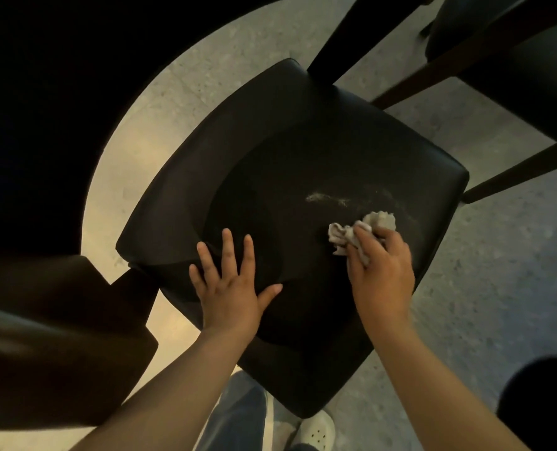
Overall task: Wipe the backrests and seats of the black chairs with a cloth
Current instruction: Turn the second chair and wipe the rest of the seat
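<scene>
Subject: one black chair (303, 369), viewed from above and set diagonally to the view.

Orientation: the curved backrest (189, 164) bounds the chair's upper-left side. Its long axis runs from the far corner down to the near-left corner. The seat (335, 157) spreads from it toward the lower right, with the front edge facing that way.

Cloth (361, 232): grey, crumpled into a wad, lying on the seat toward its front right edge. A pale dusty streak (329, 200) marks the seat just beyond the cloth.

Right hand (381, 268): fingers curled round the cloth, pressing it to the seat; part of the wad sticks out past the fingertips.

Left hand (234, 288): flat, palm down, fingers straight and spread, holding nothing. It rests on the chair at the near end of the backrest; whether it touches the backrest or the seat there cannot be told.

Surroundings: a second dark chair (530, 76) stands beyond the black chair's far right corner and a brown chair (59, 353) off its near-left corner. Speckled floor (482, 288) lies around it. A white shoe (317, 431) shows just below its near corner.
</scene>
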Demonstrator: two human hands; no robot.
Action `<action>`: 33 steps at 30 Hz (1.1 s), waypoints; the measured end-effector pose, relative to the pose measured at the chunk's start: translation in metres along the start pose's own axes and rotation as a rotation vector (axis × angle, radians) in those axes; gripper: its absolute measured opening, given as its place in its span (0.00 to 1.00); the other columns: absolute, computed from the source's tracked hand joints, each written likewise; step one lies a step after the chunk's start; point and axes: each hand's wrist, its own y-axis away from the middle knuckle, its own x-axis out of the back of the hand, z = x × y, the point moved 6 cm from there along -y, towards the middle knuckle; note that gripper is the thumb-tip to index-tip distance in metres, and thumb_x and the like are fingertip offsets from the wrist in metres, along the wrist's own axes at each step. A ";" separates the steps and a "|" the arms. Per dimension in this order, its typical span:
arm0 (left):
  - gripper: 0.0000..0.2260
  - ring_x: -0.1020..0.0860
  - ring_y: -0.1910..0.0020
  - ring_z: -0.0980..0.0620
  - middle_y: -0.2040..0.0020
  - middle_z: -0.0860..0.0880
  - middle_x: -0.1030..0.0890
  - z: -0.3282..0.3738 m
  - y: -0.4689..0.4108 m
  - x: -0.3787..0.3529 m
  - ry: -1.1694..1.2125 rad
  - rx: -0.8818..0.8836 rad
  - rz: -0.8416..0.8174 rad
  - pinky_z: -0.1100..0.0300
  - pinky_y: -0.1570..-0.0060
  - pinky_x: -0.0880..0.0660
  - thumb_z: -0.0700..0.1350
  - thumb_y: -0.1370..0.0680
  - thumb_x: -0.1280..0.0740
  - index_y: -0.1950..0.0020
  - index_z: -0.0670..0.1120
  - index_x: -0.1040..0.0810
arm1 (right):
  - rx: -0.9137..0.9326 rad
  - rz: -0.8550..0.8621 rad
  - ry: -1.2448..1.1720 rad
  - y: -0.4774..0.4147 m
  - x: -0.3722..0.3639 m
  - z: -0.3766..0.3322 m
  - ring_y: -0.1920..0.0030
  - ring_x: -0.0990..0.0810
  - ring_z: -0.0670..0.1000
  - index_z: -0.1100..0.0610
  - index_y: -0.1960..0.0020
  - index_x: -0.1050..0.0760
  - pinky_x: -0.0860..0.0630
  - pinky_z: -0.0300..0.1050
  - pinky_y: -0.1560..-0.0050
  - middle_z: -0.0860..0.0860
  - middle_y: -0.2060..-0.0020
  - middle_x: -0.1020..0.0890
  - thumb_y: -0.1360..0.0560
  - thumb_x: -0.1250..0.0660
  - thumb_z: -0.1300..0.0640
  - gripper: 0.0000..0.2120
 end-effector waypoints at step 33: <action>0.40 0.77 0.30 0.38 0.28 0.49 0.79 -0.004 -0.002 -0.006 0.028 -0.004 -0.031 0.39 0.29 0.66 0.73 0.36 0.67 0.30 0.58 0.78 | 0.218 -0.149 0.206 -0.043 -0.032 -0.043 0.38 0.30 0.52 0.49 0.28 0.32 0.24 0.46 0.46 0.51 0.33 0.31 0.23 0.39 0.50 0.23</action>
